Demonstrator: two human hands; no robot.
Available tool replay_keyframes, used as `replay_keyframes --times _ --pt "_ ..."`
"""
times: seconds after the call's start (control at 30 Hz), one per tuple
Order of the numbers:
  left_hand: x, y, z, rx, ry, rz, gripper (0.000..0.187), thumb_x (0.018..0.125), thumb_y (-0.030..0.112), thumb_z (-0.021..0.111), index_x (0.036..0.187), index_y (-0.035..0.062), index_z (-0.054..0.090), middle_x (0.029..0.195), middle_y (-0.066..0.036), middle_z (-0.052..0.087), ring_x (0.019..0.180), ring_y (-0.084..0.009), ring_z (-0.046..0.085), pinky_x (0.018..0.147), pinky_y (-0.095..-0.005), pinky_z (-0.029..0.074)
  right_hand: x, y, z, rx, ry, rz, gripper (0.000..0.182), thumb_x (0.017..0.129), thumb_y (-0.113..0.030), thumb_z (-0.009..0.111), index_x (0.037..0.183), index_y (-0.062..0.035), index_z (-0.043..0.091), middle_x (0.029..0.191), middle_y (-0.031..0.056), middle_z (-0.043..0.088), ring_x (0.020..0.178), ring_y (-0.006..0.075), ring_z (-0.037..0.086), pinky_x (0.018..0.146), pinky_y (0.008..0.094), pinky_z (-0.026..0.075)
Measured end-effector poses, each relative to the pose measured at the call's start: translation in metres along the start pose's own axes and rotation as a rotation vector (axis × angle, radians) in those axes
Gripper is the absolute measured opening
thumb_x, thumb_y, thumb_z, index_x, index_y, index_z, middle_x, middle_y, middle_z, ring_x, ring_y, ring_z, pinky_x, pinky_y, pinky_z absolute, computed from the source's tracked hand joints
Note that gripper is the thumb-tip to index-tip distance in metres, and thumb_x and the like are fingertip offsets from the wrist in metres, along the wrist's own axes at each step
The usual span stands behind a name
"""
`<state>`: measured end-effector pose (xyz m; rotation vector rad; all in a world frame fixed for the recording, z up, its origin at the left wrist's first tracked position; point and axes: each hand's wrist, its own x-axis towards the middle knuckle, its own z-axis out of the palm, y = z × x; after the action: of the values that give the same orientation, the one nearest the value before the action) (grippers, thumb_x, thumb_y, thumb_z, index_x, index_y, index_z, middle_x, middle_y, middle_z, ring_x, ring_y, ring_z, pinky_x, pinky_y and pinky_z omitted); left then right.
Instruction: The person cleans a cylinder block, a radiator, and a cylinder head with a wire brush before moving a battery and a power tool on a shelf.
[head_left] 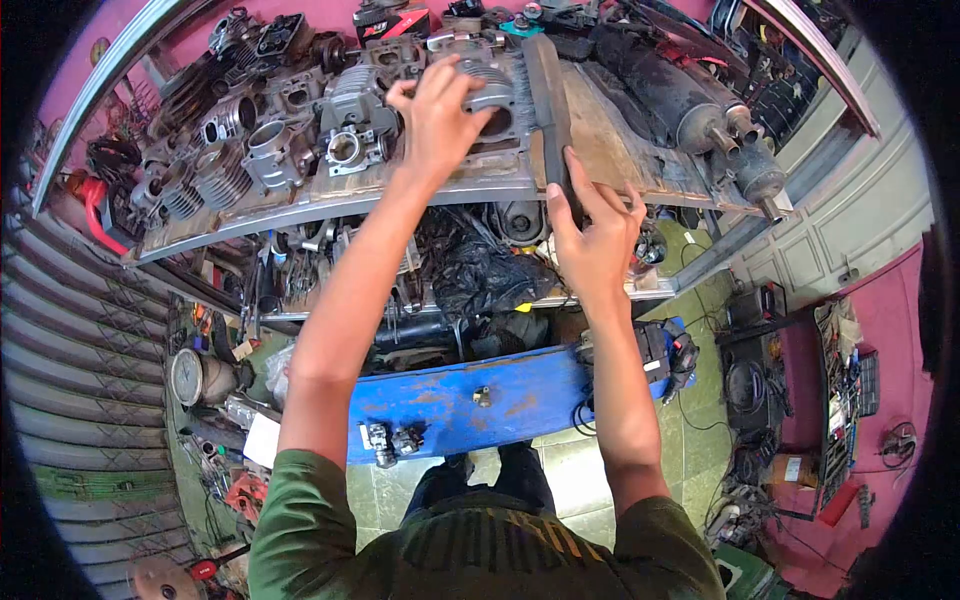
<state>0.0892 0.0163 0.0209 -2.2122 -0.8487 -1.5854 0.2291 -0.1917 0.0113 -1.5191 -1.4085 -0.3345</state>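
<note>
Two hands apart on my feed: right hand [600, 245] pinches the brush [546, 90], lengthwise ahead of it; open left hand [438, 125] sits nearer the finned cylinder [492, 92].

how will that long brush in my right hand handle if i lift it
The brush should stay stiff, given its long, straight back. The thin bristles probably give when pushed. Held near one end by the right hand, it may feel tip-heavy.

Blue bench top [540, 395] with brown patches, pink wall [905, 340], green sleeves [305, 500]
</note>
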Motion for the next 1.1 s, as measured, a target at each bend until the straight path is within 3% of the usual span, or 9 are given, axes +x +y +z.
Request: replay_keyframes --times 0.13,0.2,0.27,0.33,0.37,0.63,0.73,0.87,1.1 --pt "-0.008 0.005 -0.011 0.015 0.017 -0.015 0.058 0.064 0.040 0.094 0.116 0.0199 0.077 0.117 0.000 0.069 0.129 -0.0201 0.058 0.101 -0.0492 0.027 -0.003 0.000 0.003 -0.058 -0.013 -0.045 0.043 0.091 -0.029 0.071 0.131 -0.0135 0.072 0.071 0.0132 0.068 0.076 0.0263 0.067 0.111 0.0526 0.031" --pt "-0.001 0.004 -0.016 -0.100 -0.019 -0.300 0.064 0.066 0.042 0.094 0.122 0.0188 0.074 0.122 -0.001 0.069 0.132 -0.0235 0.055 0.103 -0.0526 0.030 -0.003 0.004 0.003 -0.071 -0.008 -0.059 0.043 0.091 -0.030 0.071 0.131 -0.0140 0.072 0.071 0.0142 0.068 0.076 0.0273 0.067 0.111 0.0525 0.031" --pt "0.009 -0.016 -0.020 -0.143 -0.083 -0.329 0.080 0.067 0.052 0.092 0.134 0.0169 0.067 0.131 -0.006 0.069 0.130 -0.0277 0.058 0.106 -0.0553 0.032 -0.002 0.001 0.000 -0.078 -0.029 -0.039 0.043 0.091 -0.030 0.071 0.131 -0.0138 0.072 0.073 0.0149 0.069 0.077 0.0278 0.067 0.111 0.0522 0.031" --pt "0.032 -0.016 -0.041 -0.163 -0.728 -0.519 0.094 0.067 0.061 0.089 0.143 0.0127 0.061 0.140 -0.012 0.066 0.128 -0.0301 0.062 0.112 -0.0540 0.031 -0.002 0.000 -0.002 -0.083 -0.060 -0.022 0.043 0.092 -0.031 0.071 0.131 -0.0136 0.072 0.075 0.0156 0.069 0.078 0.0283 0.067 0.111 0.0519 0.031" --pt "0.038 -0.018 -0.042 -0.155 -0.769 -0.487 0.107 0.065 0.068 0.087 0.147 0.0062 0.055 0.141 -0.016 0.065 0.124 -0.0318 0.066 0.115 -0.0572 0.030 -0.003 -0.001 -0.002 -0.087 -0.056 -0.018 0.043 0.091 -0.031 0.071 0.131 -0.0135 0.072 0.077 0.0159 0.070 0.080 0.0285 0.068 0.111 0.0515 0.031" --pt "0.011 -0.031 -0.024 -0.245 -0.684 -0.528 0.115 0.061 0.055 0.095 0.150 0.0015 0.048 0.135 -0.021 0.067 0.128 -0.0308 0.063 0.113 -0.0456 0.041 -0.018 -0.004 -0.009 -0.077 0.003 -0.046 0.044 0.090 -0.028 0.072 0.132 -0.0135 0.072 0.084 0.0139 0.074 0.087 0.0264 0.070 0.112 0.0497 0.031" --pt "-0.006 -0.020 -0.026 -0.300 -0.505 -0.496 0.107 0.059 0.053 0.097 0.145 0.0065 0.054 0.132 -0.015 0.069 0.124 -0.0315 0.064 0.110 -0.0559 0.033 -0.027 -0.016 -0.019 -0.084 -0.020 -0.023 0.045 0.089 -0.026 0.073 0.132 -0.0124 0.072 0.084 0.0126 0.075 0.087 0.0244 0.070 0.112 0.0493 0.031" --pt "-0.024 -0.003 -0.037 -0.356 -0.348 -0.378 0.104 0.056 0.047 0.098 0.143 0.0082 0.055 0.131 -0.016 0.069 0.126 -0.0315 0.062 0.109 -0.0477 0.034 -0.034 -0.023 -0.023 -0.083 -0.014 -0.069 0.046 0.087 -0.024 0.074 0.132 -0.0108 0.071 0.081 0.0109 0.074 0.084 0.0220 0.070 0.110 0.0493 0.032" --pt "-0.042 0.015 -0.041 -0.237 -0.213 -0.278 0.101 0.054 0.036 0.100 0.140 0.0030 0.060 0.146 -0.015 0.060 0.134 -0.0302 0.059 0.115 -0.0430 0.040 -0.041 -0.038 -0.029 -0.124 0.053 -0.200 0.048 0.086 -0.019 0.076 0.132 -0.0105 0.071 0.073 0.0064 0.072 0.081 0.0185 0.069 0.109 0.0498 0.031"
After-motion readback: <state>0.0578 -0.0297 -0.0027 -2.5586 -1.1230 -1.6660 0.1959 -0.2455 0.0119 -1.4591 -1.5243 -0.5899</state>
